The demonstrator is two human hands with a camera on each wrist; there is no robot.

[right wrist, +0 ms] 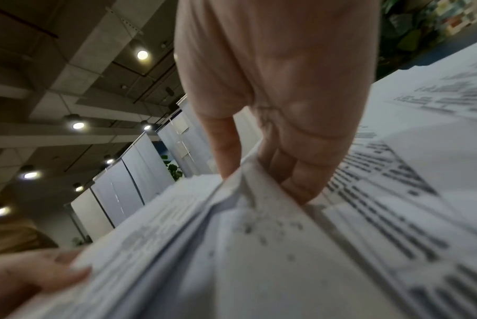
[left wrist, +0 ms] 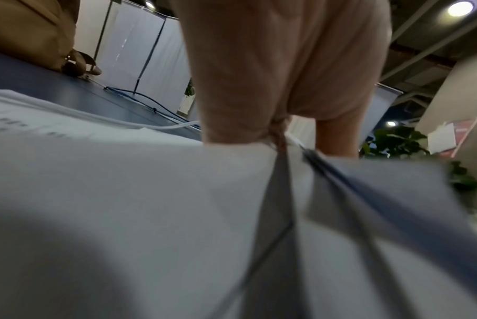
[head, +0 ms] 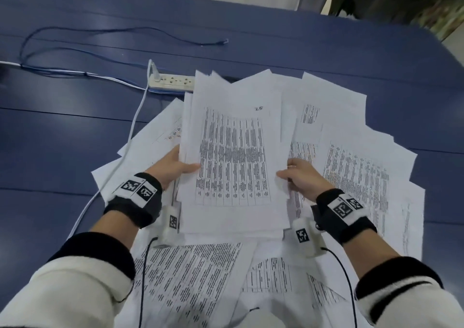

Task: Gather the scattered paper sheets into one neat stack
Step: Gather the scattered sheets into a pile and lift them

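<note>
While loose sheets [head: 359,177] cover the blue worktop [head: 75,131], the left hand [head: 173,167] and right hand [head: 305,177] each grip one side of the paper stack [head: 233,157].

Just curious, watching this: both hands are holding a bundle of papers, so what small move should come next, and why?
Probably tap the bundle on the table to square it. The left hand and right hand grip its sides, but its top edges sit staggered, and loose sheets still lie around it.
</note>
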